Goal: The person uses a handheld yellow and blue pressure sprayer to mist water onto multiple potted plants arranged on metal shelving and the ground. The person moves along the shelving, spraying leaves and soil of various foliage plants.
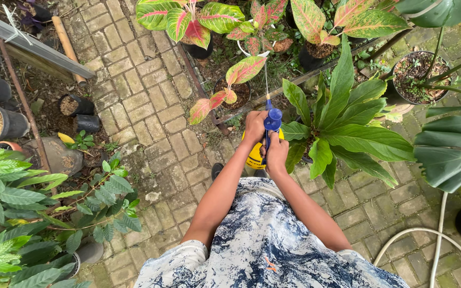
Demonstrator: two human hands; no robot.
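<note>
Both hands meet on a yellow plastic pressure sprayer bottle with a blue pump head (265, 140), held out in front of the person's blue-and-white patterned shirt (265, 242) and above the mossy brick paving (150, 106). The left hand (255, 128) clasps the sprayer's left side, its fingers wrapped round the upper part of the bottle. The right hand (277, 154) grips the sprayer just below the blue head, fingers clenched about the handle; whether a finger presses the trigger cannot be told. A thin spray wand rises from the blue head toward a black pot holding a pink-and-green leafed plant (235, 85), which stands just beyond the sprayer. Just right of the sprayer grows a broad-leafed green potted plant (342, 122), its leaves close to the right hand. Further right of the sprayer a white hose (437, 234) curves across the paving. Well left of the sprayer stand small black nursery pots (77, 105).
</note>
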